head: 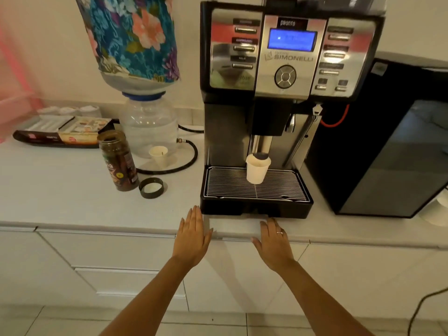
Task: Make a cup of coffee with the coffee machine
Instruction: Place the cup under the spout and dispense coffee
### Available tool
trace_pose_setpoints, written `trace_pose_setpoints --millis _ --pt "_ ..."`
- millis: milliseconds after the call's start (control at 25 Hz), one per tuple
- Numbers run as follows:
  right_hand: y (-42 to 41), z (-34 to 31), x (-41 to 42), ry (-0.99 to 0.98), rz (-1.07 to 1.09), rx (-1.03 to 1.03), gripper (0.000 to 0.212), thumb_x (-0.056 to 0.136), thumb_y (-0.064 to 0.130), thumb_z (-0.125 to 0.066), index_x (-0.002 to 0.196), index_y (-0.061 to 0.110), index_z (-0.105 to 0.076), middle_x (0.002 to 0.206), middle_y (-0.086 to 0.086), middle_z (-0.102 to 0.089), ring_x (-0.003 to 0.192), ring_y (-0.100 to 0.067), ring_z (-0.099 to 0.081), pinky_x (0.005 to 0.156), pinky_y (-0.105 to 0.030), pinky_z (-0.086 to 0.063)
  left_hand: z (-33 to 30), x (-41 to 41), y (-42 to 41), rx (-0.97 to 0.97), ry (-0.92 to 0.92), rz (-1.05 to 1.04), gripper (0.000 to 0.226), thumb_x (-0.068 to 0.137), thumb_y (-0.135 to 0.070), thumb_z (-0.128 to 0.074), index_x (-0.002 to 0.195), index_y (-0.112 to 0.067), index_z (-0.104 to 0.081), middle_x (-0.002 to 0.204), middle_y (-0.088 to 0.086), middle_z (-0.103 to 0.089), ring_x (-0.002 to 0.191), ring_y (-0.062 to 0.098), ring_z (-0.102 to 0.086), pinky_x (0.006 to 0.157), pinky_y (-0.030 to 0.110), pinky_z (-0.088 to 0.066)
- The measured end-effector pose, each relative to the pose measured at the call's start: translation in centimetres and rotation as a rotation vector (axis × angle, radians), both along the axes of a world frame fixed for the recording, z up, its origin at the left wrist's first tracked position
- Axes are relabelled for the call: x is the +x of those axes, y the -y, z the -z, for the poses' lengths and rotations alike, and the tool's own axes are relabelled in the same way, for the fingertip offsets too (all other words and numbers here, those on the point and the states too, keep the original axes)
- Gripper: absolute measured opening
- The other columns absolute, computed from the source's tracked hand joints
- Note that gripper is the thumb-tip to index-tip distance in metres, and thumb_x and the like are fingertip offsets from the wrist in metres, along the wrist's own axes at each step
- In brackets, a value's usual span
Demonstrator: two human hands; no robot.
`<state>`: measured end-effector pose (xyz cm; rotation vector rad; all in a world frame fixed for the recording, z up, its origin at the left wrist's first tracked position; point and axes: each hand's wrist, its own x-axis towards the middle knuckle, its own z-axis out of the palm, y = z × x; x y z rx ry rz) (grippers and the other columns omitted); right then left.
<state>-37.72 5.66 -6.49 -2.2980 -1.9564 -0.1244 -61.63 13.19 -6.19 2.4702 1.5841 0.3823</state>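
With the paper cup (257, 171) set under the spout (260, 156), both hands, left hand (192, 235) and right hand (275, 242), rest flat, empty and apart on the counter edge (97, 226); probably brewing or awaiting a button press.

Head view looks down (steeply, close) at coffee machine (278, 105).

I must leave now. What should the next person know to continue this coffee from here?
Left hand and right hand: both open, flat at the counter edge, holding nothing.
Paper cup stands on the drip grate, under the spout of the coffee machine.
Done: cup placed. The cup's contents cannot be seen.
Left: check that coffee has been dispensed, then take the cup.
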Motion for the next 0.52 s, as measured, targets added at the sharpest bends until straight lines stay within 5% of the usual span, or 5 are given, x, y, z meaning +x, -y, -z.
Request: trace_pose_setpoints --millis 160,520 --pt "-0.2 1.6 0.2 0.018 0.027 -0.075 0.064 0.098 0.046 -0.031 0.147 0.006 -0.020 0.155 -0.016 -0.021 0.144 -0.031 -0.016 0.116 -0.044 -0.017 1.4 -0.2 -0.1 0.001 -0.161 0.003 0.068 0.098 -0.050 -0.010 0.150 -0.009 0.003 0.160 0.013 0.003 0.147 0.027 0.005 0.118 0.042 0.000" --pt "-0.6 2.0 1.1 0.020 0.032 -0.071 0.049 0.100 0.021 -0.037 0.147 0.013 -0.024 0.155 -0.010 -0.026 0.144 -0.029 -0.019 0.114 -0.048 -0.019 2.1 -1.2 -1.6 0.062 -0.198 0.119 0.055 0.103 -0.037 -0.022 0.152 -0.020 -0.004 0.160 0.010 -0.005 0.147 0.029 -0.001 0.118 0.043 -0.005"
